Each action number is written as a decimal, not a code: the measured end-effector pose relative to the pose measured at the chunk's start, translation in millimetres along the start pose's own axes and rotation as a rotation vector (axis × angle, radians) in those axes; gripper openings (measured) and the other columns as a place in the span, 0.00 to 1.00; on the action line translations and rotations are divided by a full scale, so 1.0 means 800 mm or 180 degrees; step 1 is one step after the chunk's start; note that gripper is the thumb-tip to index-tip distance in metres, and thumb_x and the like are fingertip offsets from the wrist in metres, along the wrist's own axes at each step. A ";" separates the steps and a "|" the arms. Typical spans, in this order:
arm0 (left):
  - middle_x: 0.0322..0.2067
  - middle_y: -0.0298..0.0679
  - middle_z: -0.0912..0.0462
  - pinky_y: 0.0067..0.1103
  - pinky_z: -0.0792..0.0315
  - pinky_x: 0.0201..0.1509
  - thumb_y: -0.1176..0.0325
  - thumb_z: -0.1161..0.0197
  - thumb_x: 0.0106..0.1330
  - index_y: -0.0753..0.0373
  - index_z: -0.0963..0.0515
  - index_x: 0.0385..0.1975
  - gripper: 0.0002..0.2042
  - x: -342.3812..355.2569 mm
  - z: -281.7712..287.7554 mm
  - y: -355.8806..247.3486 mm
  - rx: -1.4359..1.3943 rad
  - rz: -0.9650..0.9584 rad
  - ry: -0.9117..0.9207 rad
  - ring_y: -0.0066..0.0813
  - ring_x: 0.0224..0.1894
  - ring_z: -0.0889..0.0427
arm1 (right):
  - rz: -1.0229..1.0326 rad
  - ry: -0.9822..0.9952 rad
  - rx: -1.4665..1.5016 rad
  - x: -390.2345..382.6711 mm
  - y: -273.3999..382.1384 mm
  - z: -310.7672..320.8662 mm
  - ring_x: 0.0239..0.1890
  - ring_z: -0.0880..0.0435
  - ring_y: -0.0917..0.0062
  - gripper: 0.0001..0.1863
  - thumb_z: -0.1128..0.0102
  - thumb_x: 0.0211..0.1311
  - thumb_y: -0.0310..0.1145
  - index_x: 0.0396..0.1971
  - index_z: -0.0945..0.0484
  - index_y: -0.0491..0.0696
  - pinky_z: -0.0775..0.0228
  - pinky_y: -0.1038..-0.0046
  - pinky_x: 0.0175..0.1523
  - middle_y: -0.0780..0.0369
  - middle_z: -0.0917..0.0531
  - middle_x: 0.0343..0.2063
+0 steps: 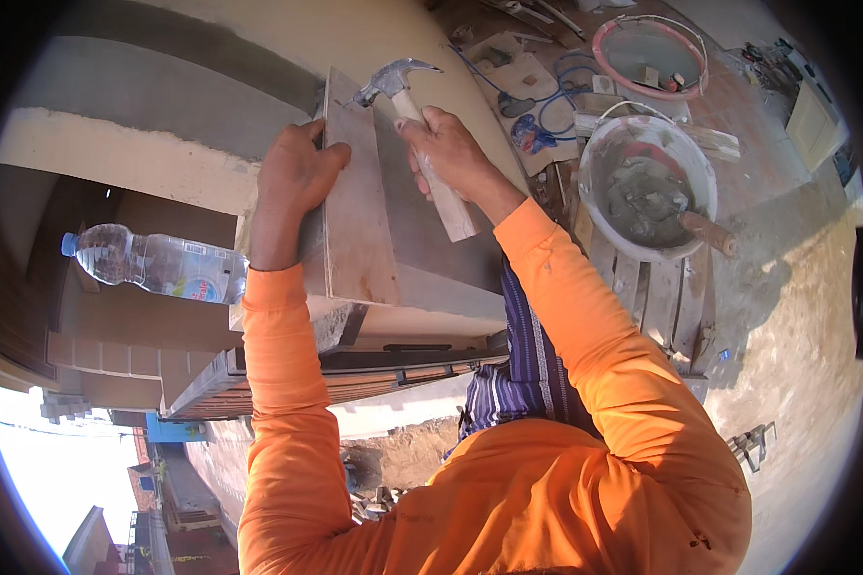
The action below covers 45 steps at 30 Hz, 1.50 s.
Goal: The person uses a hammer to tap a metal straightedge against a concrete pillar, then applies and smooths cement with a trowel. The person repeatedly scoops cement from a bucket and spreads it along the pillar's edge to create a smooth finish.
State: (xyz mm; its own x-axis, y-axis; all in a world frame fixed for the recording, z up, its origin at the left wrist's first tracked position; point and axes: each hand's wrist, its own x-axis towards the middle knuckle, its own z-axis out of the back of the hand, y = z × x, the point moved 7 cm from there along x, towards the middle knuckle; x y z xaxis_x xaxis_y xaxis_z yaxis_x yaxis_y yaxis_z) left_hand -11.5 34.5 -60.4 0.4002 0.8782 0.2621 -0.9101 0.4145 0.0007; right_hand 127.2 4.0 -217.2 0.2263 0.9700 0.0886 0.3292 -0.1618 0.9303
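My right hand (451,158) is wrapped around the wooden handle of a claw hammer (448,206). The hammer's metal head is above the far end of a long wooden board (355,206), its striking face toward the board's left edge. A small thin piece, perhaps a nail, shows beside that face, too small to make out well. My left hand (302,172) grips the board's left edge near its far end, thumb against the edge and fingers curled, partly hidden. The board lies along the edge of a grey plastered ledge (431,235).
Left of my left forearm is a clear plastic bottle (153,264) with a blue cap. At right, a bucket (585,182) of wet mortar holds a wooden-handled tool (708,233). Beyond are a pink-rimmed tub (599,48), a blue cable (547,105) and wooden planks (657,302).
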 end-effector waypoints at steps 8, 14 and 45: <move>0.51 0.63 0.12 0.41 0.20 0.62 0.54 0.33 0.58 0.65 0.12 0.58 0.29 -0.006 0.005 -0.006 -0.0048 0.0031 0.0036 0.60 0.56 0.11 | -0.0125 0.0040 0.0276 -0.006 -0.006 -0.004 0.13 0.22 0.72 0.18 0.46 0.86 0.43 0.43 0.34 0.43 0.26 0.65 0.18 0.60 0.24 0.21; 0.49 0.62 0.11 0.40 0.20 0.62 0.53 0.31 0.57 0.65 0.12 0.59 0.31 -0.004 0.001 0.001 0.0000 0.0046 0.0009 0.59 0.55 0.10 | 0.0220 -0.0090 0.0440 -0.002 -0.003 -0.007 0.14 0.21 0.74 0.17 0.44 0.85 0.44 0.46 0.32 0.43 0.26 0.65 0.19 0.62 0.22 0.23; 0.52 0.53 0.11 0.32 0.16 0.55 0.57 0.26 0.75 0.77 0.18 0.62 0.28 -0.248 -0.016 -0.007 -0.0655 -0.0299 -0.2066 0.39 0.50 0.11 | -0.0184 -0.0209 0.1385 -0.097 -0.125 0.020 0.13 0.21 0.79 0.18 0.32 0.79 0.39 0.45 0.30 0.42 0.28 0.71 0.18 0.63 0.22 0.22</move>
State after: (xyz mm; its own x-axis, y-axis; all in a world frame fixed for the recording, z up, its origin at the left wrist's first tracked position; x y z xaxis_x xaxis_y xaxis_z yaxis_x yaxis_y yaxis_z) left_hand -84.5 -138.7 -124.9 0.2722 0.5421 0.7950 -0.8099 0.5752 -0.1149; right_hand 91.2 -57.6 -323.1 0.2493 0.9684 0.0049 0.6951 -0.1825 0.6954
